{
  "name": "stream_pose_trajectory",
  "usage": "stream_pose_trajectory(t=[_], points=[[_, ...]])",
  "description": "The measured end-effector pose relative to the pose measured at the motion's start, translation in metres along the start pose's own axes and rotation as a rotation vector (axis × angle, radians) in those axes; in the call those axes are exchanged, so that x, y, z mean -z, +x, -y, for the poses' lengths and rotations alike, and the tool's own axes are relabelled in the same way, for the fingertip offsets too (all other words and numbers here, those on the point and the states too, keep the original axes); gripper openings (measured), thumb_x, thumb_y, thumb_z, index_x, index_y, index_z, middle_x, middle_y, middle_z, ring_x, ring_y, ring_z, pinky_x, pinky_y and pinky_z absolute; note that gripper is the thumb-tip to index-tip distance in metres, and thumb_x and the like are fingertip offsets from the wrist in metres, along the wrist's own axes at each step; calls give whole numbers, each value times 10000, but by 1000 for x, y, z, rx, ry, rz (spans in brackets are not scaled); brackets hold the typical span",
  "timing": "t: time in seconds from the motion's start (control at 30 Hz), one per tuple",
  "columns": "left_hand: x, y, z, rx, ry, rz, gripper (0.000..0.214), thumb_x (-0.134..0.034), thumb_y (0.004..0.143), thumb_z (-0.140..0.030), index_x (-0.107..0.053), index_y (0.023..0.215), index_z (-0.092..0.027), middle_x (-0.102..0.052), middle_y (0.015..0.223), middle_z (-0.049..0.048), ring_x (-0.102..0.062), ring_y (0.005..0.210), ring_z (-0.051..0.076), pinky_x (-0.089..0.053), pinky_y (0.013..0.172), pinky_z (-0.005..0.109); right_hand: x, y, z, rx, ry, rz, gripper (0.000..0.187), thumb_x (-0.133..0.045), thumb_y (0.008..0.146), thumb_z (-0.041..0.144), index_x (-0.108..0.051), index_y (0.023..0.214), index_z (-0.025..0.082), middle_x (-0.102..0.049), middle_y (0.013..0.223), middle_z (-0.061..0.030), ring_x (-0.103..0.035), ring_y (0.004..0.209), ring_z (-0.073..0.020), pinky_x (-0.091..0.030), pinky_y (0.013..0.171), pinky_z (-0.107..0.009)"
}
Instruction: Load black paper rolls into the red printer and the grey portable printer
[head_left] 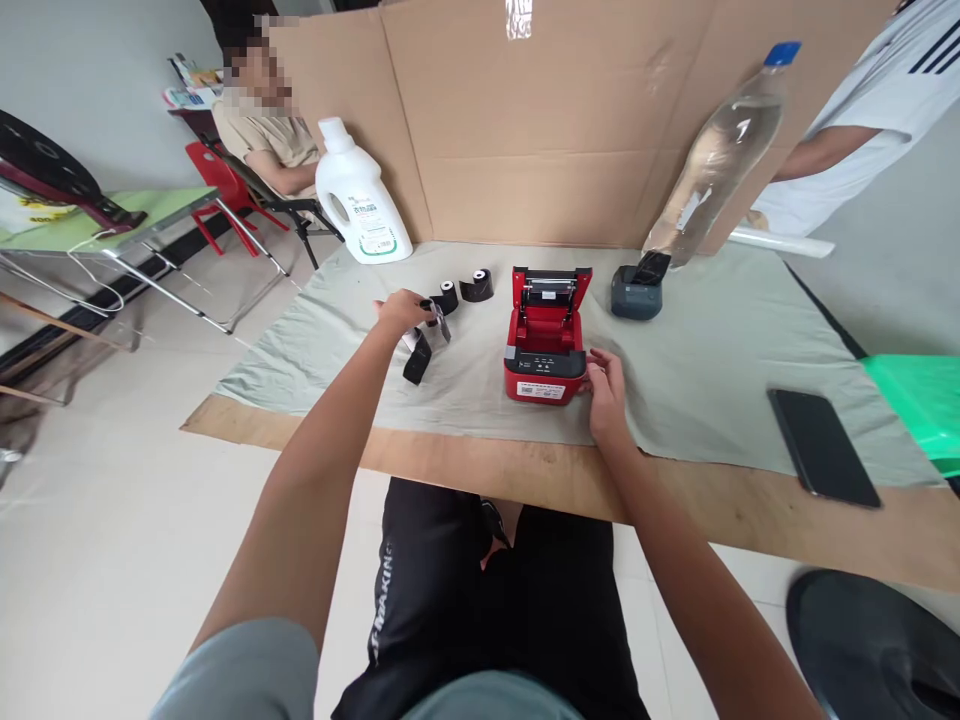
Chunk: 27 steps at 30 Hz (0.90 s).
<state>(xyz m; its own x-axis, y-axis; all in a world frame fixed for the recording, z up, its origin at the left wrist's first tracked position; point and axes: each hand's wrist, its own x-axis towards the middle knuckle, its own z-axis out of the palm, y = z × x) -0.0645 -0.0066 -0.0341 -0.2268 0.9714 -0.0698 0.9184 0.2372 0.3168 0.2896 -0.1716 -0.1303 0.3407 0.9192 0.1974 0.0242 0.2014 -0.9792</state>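
Note:
A small red label printer [545,388] stands on the cloth in front of me with its lid raised and its bay exposed. Against its right side, my right hand [607,395] is closed with bent fingers on the casing. To the left, my left hand [403,310] pinches a small label roll [441,320] whose grey strip hangs from the fingertips; the fingers partly cover it. Just below that hand lies another roll's black strip [417,362]. Two more black rolls with white cores, a nearer one [448,297] and a farther one [477,287], sit beyond it.
A white detergent jug [365,205] stands at back left before a cardboard screen [525,130]. At back right, a tall plastic bottle [712,165] leans behind a dark grey device [636,297]. A phone [823,445] lies near the right edge. Two people are beyond the screen.

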Motion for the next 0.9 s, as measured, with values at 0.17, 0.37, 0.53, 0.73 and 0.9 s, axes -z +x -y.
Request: stream_pose_trajectory(t=[0.17, 0.37, 0.53, 0.73, 0.9], points=[[-3, 0, -15, 23, 166, 99, 475, -905, 582, -591, -700, 766, -203, -698, 820, 138, -472, 1368, 484, -267, 1150, 678, -2, 1, 2, -31, 25, -31, 340, -619, 885, 429, -601, 1184, 270, -640, 1120, -49, -610, 821, -173, -527, 661, -325], [16, 13, -15, 3, 273, 208, 881, -906, 507, -679, -725, 1237, -219, -677, 1376, 238, -358, 1494, 580, -257, 1164, 765, -2, 2, 5, -23, 17, -49, 346, -622, 862, 401, -585, 1176, 262, -641, 1141, -50, -611, 775, -162, -533, 640, -329], [23, 47, -19, -175, 126, 111, 771, -795, 725, -517, -644, 1434, -256, -673, 1458, 150, -523, 1421, 455, -290, 1224, 636, -1, 4, 3, -30, 9, -46, 352, -628, 860, 409, -579, 1176, 260, -634, 1136, -53, -604, 730, -150, -535, 620, -327], [-1, 62, -38, -350, 105, 79, 413, -745, 741, -276, -795, 1150, -304, -804, 1187, 34, -658, 1251, 334, -235, 1258, 558, 1, 4, 4, -47, 18, -51, 360, -625, 870, 424, -563, 1179, 250, -622, 1098, -36, -574, 676, -111, -523, 594, -284], [6, 56, -45, -351, 27, -5, 206, -778, 670, -198, -764, 874, -224, -785, 1116, 64, -667, 1176, 329, -441, 1115, 459, 2, 6, 9, -74, 43, -59, 385, -625, 858, 452, -551, 1175, 247, -603, 1108, -36, -585, 688, -106, -512, 571, -262]])
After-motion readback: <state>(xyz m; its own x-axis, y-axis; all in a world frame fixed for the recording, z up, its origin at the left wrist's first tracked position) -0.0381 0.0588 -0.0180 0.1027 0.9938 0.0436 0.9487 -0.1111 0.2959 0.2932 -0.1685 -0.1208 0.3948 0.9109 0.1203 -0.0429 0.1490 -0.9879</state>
